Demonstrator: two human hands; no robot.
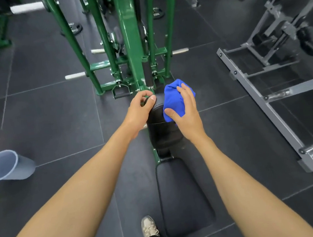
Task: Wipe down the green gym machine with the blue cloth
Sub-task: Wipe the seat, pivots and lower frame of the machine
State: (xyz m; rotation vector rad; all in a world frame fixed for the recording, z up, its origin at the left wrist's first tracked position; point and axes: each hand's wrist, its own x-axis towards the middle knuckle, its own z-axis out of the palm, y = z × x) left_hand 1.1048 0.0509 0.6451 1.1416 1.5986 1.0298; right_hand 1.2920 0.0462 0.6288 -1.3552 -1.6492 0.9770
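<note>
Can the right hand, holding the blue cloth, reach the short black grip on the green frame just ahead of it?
Probably yes. The right hand presses the blue cloth on the black pad, and the black grip stands just beyond it with nothing between. The left hand sits to the other side.

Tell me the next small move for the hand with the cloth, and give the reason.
Probably draw the right hand back toward the body, dragging the blue cloth along the black pad. The cloth sits bunched at the pad's far end, the left hand steadies that end, and the near stretch of pad lies uncovered.
</note>
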